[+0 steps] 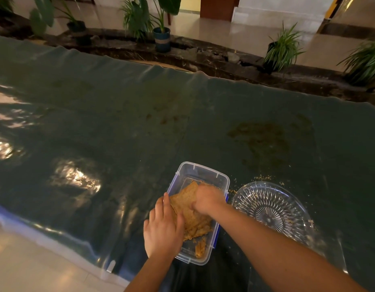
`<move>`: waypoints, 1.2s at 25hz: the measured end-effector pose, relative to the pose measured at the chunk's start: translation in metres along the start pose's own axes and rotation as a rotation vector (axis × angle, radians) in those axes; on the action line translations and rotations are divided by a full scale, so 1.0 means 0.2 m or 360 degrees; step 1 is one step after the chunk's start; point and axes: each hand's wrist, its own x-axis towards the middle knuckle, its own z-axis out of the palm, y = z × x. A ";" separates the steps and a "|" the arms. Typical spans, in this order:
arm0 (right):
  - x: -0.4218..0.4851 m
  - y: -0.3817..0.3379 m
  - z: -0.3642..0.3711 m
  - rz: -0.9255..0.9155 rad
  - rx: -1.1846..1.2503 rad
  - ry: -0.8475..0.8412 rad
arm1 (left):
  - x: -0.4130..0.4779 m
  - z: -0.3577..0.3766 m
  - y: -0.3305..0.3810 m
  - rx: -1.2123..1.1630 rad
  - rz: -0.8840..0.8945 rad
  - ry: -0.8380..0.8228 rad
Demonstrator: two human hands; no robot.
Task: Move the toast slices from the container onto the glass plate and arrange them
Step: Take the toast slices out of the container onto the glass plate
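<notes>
Head camera looks down on a wide table (140,123) covered with a glossy dark green sheet that carries brownish stains and bright reflections. Beyond its far edge stand potted plants (161,28) along a dark stone border. Near the front edge, right of centre, sits a cut-glass plate (271,209) with a radiating pattern; it holds no slices, only a few crumbs. Touching its left side, or just beside it, is a clear plastic container (203,172) with blue clips, lying lengthwise away from the person. Inside it lies a stack of brown toast slices (186,203), tilted and fanned toward the near half, with a small broken piece (200,248) in the near corner. The right hand (207,200) reaches down into the container from the right, fingers curled onto the top of the stack; whether they actually pinch a slice cannot be told. The left hand (163,230) lies flat, fingers together and extended, pressed against the left edge of the slices over the container wall. Loose crumbs (262,177) are scattered on the sheet just behind the plate.
</notes>
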 end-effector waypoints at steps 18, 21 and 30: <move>-0.28 0.41 -0.24 0.0290 0.2226 0.0217 | 0.00 0.01 -0.02 -0.0124 0.0003 -0.0002; -0.33 0.64 -0.27 0.0398 0.2353 0.0350 | 0.00 0.01 -0.02 -0.0109 0.0000 -0.0008; -0.30 1.04 0.00 0.0840 0.2147 0.0411 | 0.00 0.02 -0.01 -0.0073 -0.0002 -0.0021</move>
